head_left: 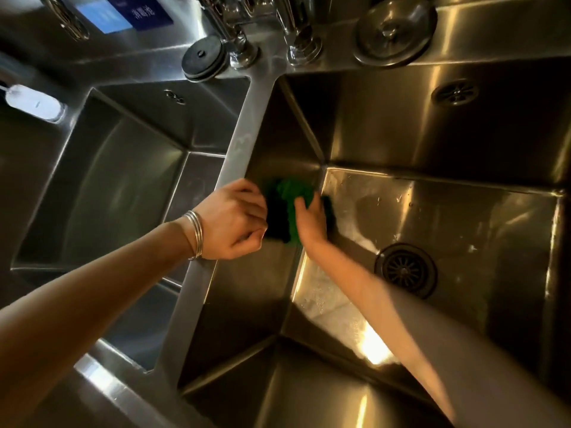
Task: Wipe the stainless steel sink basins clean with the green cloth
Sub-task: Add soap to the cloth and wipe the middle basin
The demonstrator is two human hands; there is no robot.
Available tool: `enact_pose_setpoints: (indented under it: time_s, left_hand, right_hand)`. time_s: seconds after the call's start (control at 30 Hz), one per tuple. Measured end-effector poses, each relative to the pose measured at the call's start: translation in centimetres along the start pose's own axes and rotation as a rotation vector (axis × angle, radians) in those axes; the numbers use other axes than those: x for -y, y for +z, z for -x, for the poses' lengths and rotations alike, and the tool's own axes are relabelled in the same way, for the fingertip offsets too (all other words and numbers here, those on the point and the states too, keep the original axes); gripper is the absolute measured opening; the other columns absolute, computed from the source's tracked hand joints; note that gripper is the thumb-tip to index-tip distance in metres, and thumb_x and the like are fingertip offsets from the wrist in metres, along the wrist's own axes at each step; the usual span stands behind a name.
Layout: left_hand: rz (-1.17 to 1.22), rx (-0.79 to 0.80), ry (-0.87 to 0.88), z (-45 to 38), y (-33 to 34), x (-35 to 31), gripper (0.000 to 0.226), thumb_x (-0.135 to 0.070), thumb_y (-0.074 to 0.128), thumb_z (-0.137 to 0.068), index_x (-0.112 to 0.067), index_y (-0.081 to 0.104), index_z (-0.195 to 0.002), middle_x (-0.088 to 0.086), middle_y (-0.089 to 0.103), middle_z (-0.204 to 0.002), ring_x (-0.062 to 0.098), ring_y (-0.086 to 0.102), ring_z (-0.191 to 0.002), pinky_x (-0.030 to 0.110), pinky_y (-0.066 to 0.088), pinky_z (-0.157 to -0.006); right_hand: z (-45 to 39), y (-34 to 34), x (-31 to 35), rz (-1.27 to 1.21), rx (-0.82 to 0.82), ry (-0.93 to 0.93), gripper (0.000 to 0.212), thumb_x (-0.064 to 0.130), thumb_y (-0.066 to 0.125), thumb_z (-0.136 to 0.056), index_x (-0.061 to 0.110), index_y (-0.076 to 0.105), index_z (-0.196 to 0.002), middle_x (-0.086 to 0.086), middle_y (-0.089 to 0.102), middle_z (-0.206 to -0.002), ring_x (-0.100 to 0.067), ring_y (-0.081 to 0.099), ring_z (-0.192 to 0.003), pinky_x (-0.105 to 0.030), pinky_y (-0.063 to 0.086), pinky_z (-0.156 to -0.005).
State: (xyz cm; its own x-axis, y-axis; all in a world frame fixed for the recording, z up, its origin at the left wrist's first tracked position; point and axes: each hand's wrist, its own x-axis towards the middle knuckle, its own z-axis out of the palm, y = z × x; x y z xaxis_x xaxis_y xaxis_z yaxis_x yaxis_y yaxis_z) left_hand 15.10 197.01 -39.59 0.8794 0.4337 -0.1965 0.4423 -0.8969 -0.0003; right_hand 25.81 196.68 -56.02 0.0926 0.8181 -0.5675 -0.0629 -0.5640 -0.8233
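— Against the left wall of the right basin [448, 217], what is seen of the hands?

— The green cloth [289, 208] is pressed to the steel wall by the right hand [310, 222], whose fingers are laid over the cloth's lower right part; whether they are curled round it cannot be told. The cloth's left edge is gripped by the left hand [234, 220], its fingers curled in. Silver bangles [195, 234] are worn on that wrist, which is held above the divider [234, 149] between the basins.

— And where is the cloth placed within the basin?

— It is bunched low on the wall beside the divider, close to the far corner where the wall meets the floor. Water streaks and bright glare are seen on the basin floor, and a round drain strainer [405, 269] is set well to the right of the cloth.

— What is found further out?

— The left basin [123, 186] is seen across the divider. Chrome tap bases [268, 35] are mounted at the back ledge, flanked by a black plug [204, 57] and a steel plug [395, 29].
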Motion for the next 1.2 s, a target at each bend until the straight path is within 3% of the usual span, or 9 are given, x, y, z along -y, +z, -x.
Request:
enact_pose_setpoints:
  time_s: [0.2, 0.43, 0.57, 0.73, 0.8, 0.97, 1.03, 1.1, 1.2]
  left_hand:
    - [-0.053, 0.041, 0.031, 0.1, 0.4, 0.5, 0.033, -0.025, 0.044, -0.081, -0.018, 0.049, -0.050, -0.004, 0.058, -0.058, 0.021, 0.058, -0.066, 0.033, 0.041, -0.076]
    - [-0.047, -0.016, 0.008, 0.1, 0.7, 0.5, 0.031, -0.026, 0.042, -0.081, -0.018, 0.050, -0.051, -0.003, 0.055, -0.055, 0.021, 0.054, -0.063, 0.032, 0.037, -0.077]
    - [-0.041, -0.011, 0.005, 0.0, 0.5, 0.4, 0.032, -0.026, 0.041, -0.081, -0.017, 0.051, -0.052, -0.001, 0.056, -0.057, 0.023, 0.054, -0.064, 0.032, 0.037, -0.078]
    - [-0.060, 0.005, -0.024, 0.3, 0.8, 0.6, 0.041, -0.027, 0.035, -0.086, -0.014, 0.059, -0.056, 0.000, 0.062, -0.062, 0.023, 0.059, -0.069, 0.035, 0.039, -0.081]
    - [-0.064, 0.018, -0.031, 0.2, 0.7, 0.5, 0.044, -0.029, 0.033, -0.087, -0.013, 0.061, -0.057, 0.000, 0.063, -0.064, 0.023, 0.060, -0.069, 0.034, 0.037, -0.083]
    - [-0.078, 0.002, -0.032, 0.2, 0.7, 0.2, 0.041, -0.028, 0.035, -0.085, -0.014, 0.060, -0.056, -0.001, 0.063, -0.062, 0.022, 0.059, -0.068, 0.033, 0.036, -0.082]
    - [-0.070, -0.010, -0.020, 0.1, 0.6, 0.1, 0.037, -0.026, 0.037, -0.085, -0.016, 0.056, -0.054, 0.000, 0.060, -0.060, 0.023, 0.058, -0.066, 0.032, 0.035, -0.079]
    - [-0.076, -0.008, -0.010, -0.1, 0.2, 0.1, 0.035, -0.026, 0.038, -0.085, -0.016, 0.053, -0.054, 0.001, 0.058, -0.058, 0.025, 0.056, -0.064, 0.032, 0.035, -0.077]
    - [-0.087, 0.025, -0.017, -0.1, 0.2, 0.1, 0.036, -0.026, 0.038, -0.085, -0.015, 0.058, -0.057, 0.001, 0.061, -0.061, 0.025, 0.059, -0.067, 0.033, 0.035, -0.079]
  right_hand:
    - [11.5, 1.5, -8.3, 0.059, 0.347, 0.170, 0.055, 0.021, 0.039, -0.098, 0.013, 0.016, -0.148, -0.008, 0.023, -0.151, -0.025, 0.029, -0.137, -0.035, 0.024, -0.113]
    - [4.1, 0.5, -0.4, -0.035, 0.100, -0.026, 0.043, 0.012, 0.044, -0.093, 0.005, 0.036, -0.136, -0.019, 0.041, -0.137, -0.034, 0.044, -0.122, -0.043, 0.036, -0.104]
    - [8.2, 1.5, -1.8, 0.179, -0.037, -0.278, 0.043, 0.013, 0.045, -0.088, -0.002, 0.037, -0.128, -0.023, 0.035, -0.131, -0.039, 0.039, -0.120, -0.043, 0.030, -0.104]
    - [15.7, 2.1, -10.0, 0.633, 0.099, -0.812, 0.032, 0.020, 0.037, -0.083, 0.012, 0.039, -0.115, -0.016, 0.040, -0.122, -0.036, 0.054, -0.107, -0.047, 0.050, -0.090]
    - [16.3, 2.1, -11.0, 0.599, 0.109, -0.960, 0.023, 0.016, 0.043, -0.084, 0.018, 0.041, -0.107, -0.009, 0.037, -0.117, -0.029, 0.048, -0.101, -0.048, 0.055, -0.078]
    - [14.2, -0.1, -8.8, 0.682, 0.179, -1.330, 0.039, 0.011, 0.064, -0.073, 0.020, 0.043, -0.105, -0.012, 0.034, -0.123, -0.039, 0.034, -0.109, -0.051, 0.054, -0.077]
    - [11.9, -0.6, -7.7, 0.737, 0.185, -1.343, 0.051, 0.024, 0.073, -0.064, 0.022, 0.043, -0.105, -0.009, 0.035, -0.121, -0.036, 0.035, -0.110, -0.049, 0.054, -0.075]
    - [9.9, -1.1, -7.1, 0.797, 0.178, -1.158, 0.073, 0.034, 0.086, -0.047, 0.022, 0.042, -0.103, -0.008, 0.034, -0.119, -0.033, 0.035, -0.106, -0.047, 0.055, -0.072]
    - [8.7, -1.5, -6.8, 0.829, 0.153, -1.079, 0.078, 0.033, 0.088, -0.043, 0.018, 0.041, -0.104, -0.008, 0.033, -0.115, -0.032, 0.035, -0.099, -0.048, 0.055, -0.070]
